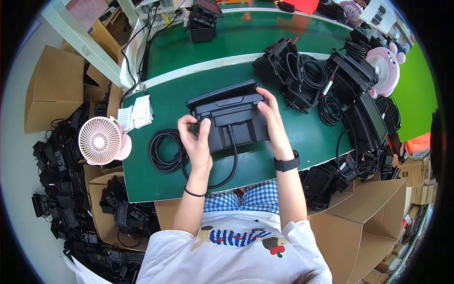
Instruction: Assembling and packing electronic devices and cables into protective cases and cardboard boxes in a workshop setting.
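A black plastic device housing (pixel 239 128) with a flat hinged upper part (pixel 222 93) is between my hands above the green table. My left hand (pixel 196 144) grips its left end, thumb on the front edge and fingers bent round the corner. At the right end, my right hand (pixel 274 120) is closed round the side, with fingertips on the upper edge. From the housing's front a black corrugated cable (pixel 234 158) hangs in a loop. It runs under my left forearm to a coil (pixel 163 151) lying on the table. The housing's underside is hidden.
Several similar black housings with coiled cables (pixel 307 71) crowd the table's right side. White papers (pixel 137 113) and a pink fan (pixel 100 141) are at the left. Another pink fan (pixel 385 66) stands at the far right. Open cardboard boxes (pixel 359 232) flank me below table height.
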`<state>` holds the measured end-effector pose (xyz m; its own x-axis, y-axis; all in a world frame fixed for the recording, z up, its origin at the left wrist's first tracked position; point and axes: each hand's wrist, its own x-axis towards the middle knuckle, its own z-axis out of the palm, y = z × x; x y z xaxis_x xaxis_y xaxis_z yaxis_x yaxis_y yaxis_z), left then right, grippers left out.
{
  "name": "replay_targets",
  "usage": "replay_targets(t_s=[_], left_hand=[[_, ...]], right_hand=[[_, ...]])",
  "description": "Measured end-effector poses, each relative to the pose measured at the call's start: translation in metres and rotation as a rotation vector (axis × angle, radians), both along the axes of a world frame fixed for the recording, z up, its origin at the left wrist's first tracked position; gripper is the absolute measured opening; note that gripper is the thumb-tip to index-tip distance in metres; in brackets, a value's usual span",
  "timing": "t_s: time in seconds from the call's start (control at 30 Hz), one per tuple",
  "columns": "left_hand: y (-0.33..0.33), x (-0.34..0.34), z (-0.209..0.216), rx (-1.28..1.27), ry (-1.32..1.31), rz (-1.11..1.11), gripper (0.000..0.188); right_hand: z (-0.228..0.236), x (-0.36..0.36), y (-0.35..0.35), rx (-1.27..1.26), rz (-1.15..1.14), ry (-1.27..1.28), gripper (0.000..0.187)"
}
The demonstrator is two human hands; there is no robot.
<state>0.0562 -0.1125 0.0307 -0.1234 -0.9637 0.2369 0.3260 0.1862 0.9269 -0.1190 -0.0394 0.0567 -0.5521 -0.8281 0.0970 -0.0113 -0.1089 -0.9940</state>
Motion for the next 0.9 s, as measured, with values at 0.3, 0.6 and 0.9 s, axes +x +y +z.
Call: replay_targets(t_s=[0.3, 0.6, 0.9], left_hand=[[-0.004, 0.004, 0.016, 0.101, -0.029, -0.211, 0.063], [-0.007, 0.016, -0.002, -0.083, -0.027, -0.239, 0.069], [0.002, 0.011, 0.032, -0.562, -0.773, 0.258, 0.078]], right_hand=[[0.001, -0.001, 0.008, -0.067, 0.123, -0.073, 0.049], [-0.001, 0.003, 0.015, -0.147, 0.126, -0.022, 0.057], [-0.005, 0.001, 0.012, -0.134, 0.088, -0.129, 0.059]])
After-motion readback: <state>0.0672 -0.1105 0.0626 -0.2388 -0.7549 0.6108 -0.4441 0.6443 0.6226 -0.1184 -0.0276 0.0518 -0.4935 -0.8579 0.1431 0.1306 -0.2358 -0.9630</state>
